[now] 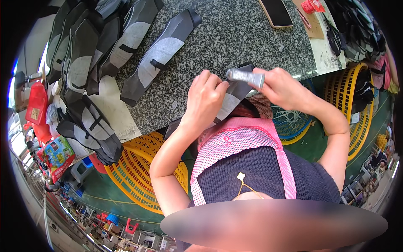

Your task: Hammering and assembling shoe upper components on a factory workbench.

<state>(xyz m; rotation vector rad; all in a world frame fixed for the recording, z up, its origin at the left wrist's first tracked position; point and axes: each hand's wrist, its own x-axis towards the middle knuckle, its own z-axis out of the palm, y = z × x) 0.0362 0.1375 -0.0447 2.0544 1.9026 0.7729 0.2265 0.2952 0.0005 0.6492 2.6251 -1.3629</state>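
A dark grey boot-upper piece [228, 104] with a lighter grey patch lies along the near edge of the stone table. My left hand [205, 98] is closed over it, fingertips pinched together; what lies right between them is hidden. Just right of those fingertips, my right hand [282, 87] grips a silver metal hammer [247, 77], whose head hangs above the piece; its handle is hidden by my fingers. Beyond my left hand, a similar piece [161, 54] with a small black strap lies flat on the table.
More such pieces [79, 54] are piled at the left side of the granite table [235, 38]. A phone [277, 13] lies at the far right, near a red packet [312, 6]. Yellow baskets [136, 176] stand below the table edge on both sides.
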